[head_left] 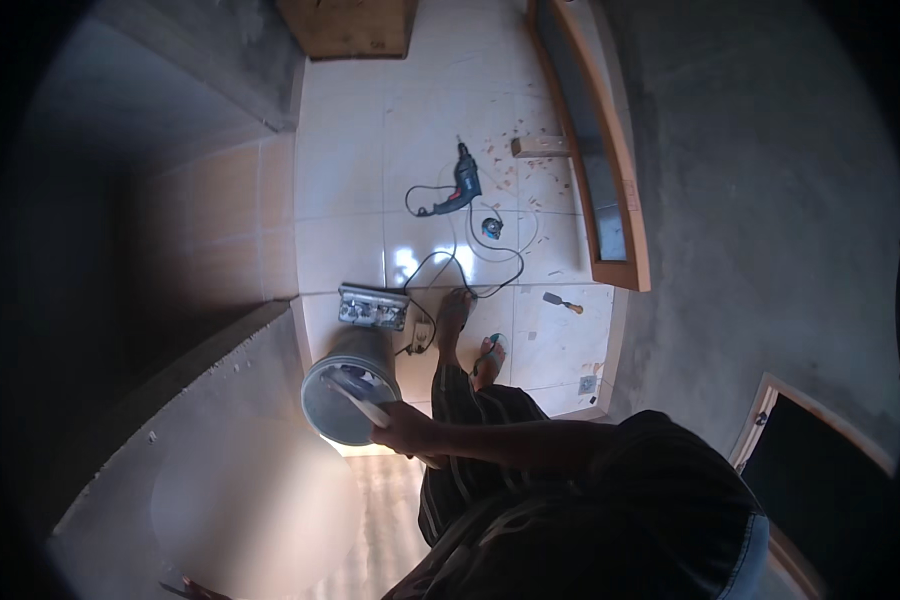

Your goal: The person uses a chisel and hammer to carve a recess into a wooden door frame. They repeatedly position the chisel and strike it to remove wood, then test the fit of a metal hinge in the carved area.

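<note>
My right hand (402, 430) is closed round a long tool with a pale handle (370, 408). The tool slants over the mouth of a grey bucket (368, 348), its darker far end in or above the opening; I cannot make out its kind. Other items inside the bucket are too dim to name. My left hand is not in view. Just beyond the bucket lies an open case of small metal parts (373, 308), with a pale power strip (421, 336) beside it.
A corded drill (465, 180) lies on the tiles near a small round blue-and-black object (492, 228). A flat-bladed tool (563, 302) lies to the right. A glazed wooden frame (625, 235) stands by the right wall, with a wood block (540, 147) and shavings beside it. Loose cord curls by my feet.
</note>
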`<state>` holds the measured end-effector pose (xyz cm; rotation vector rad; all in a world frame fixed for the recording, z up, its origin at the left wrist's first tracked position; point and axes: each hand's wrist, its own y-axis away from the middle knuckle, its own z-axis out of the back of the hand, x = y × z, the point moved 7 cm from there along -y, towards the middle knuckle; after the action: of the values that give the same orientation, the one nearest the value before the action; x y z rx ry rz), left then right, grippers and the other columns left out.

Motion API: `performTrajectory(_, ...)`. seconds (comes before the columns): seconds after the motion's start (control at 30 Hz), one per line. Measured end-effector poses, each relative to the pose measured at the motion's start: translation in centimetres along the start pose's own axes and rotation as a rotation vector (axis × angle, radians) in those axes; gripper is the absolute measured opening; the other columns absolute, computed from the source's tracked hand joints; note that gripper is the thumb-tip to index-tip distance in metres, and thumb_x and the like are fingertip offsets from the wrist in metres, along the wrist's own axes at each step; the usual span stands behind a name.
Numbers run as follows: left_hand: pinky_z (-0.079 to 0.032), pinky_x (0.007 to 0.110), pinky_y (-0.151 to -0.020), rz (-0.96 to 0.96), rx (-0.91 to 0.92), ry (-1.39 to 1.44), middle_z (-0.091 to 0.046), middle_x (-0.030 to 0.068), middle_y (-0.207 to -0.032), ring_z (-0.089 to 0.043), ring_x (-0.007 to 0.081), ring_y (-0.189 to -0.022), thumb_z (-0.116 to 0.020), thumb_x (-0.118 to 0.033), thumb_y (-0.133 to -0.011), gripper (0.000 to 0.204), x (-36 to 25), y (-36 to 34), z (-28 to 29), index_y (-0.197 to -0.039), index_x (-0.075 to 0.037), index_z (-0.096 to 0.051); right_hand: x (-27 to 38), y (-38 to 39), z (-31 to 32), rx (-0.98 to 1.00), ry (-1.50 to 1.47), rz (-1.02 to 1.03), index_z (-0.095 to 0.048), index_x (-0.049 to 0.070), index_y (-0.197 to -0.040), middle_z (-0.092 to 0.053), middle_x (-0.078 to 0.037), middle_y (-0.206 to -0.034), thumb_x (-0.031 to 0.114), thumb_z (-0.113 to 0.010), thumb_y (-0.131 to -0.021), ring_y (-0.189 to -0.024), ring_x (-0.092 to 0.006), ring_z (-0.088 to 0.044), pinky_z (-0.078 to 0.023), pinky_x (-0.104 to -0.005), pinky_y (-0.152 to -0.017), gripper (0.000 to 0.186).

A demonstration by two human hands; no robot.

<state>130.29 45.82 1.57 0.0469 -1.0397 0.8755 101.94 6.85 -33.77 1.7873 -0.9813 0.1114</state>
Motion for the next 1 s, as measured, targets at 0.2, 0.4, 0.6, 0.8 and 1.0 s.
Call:
performTrajectory(0.2,-0.057,0.042,-0.067,0.009,0.096,0.376,-0.068,0.0206,-0.081,-0.068,0.0321,-0.078,-0.061,-0.043,-0.101,0.049,-9.1,-2.7,1.7,-0.124,0.000,-0.067,3.8,11.7,12.8,-0.534,0.288,0.277,-0.057,-0.001,-0.124,-0.067,-0.015,-0.080,0.025,-0.073,-0.089,-0.056,-0.0239,-0.067,-0.051,-0.0384,-0.042,0.046)
performTrajectory(0.4,-0.049,0.045,-0.103,-0.324,1.026,1.631,-0.066,0.0344,-0.127,-0.063,0.0413,-0.121,-0.067,-0.047,-0.100,0.065,-42.5,-5.5,23.3,-0.130,0.010,-0.064,-7.9,29.0,23.5,-0.836,0.083,0.224,-0.064,-0.005,-0.117,-0.072,-0.020,-0.083,0.026,-0.070,-0.085,-0.064,-0.0306,-0.073,-0.056,-0.0423,-0.047,0.045)
performTrajectory(0.6,-0.038,0.029,-0.058,-1.452,0.811,1.869,-0.043,-0.0030,-0.070,-0.041,0.0090,-0.065,-0.060,-0.032,-0.106,0.033,-61.5,-4.0,46.5,-0.116,0.000,-0.063,-19.7,46.5,19.9,-1.343,-0.336,0.132,-0.061,-0.005,-0.121,-0.067,-0.018,-0.072,0.024,-0.072,-0.089,-0.050,-0.0259,-0.065,-0.052,-0.0403,-0.042,0.044)
performTrajectory(0.8,-0.042,0.027,-0.057,-1.998,1.086,1.424,-0.051,-0.0015,-0.071,-0.048,0.0084,-0.061,-0.053,-0.031,-0.109,0.037,-61.1,2.4,66.1,-0.126,0.000,-0.063,-30.4,52.2,8.9,-1.572,-0.951,0.209,-0.061,-0.003,-0.113,-0.056,-0.006,-0.061,0.025,-0.073,-0.093,-0.041,-0.0162,-0.053,-0.045,-0.0342,-0.036,0.036)
performTrajectory(1.0,-0.047,0.027,-0.058,-2.404,1.085,1.197,-0.053,0.0011,-0.071,-0.054,0.0101,-0.061,-0.053,-0.029,-0.110,0.041,-57.9,16.5,78.7,-0.139,-0.001,-0.057,-39.0,50.5,2.6,-1.634,-1.359,0.376,-0.059,-0.001,-0.100,-0.054,-0.005,-0.059,0.021,-0.076,-0.093,-0.038,-0.0151,-0.050,-0.042,-0.0327,-0.033,0.029)
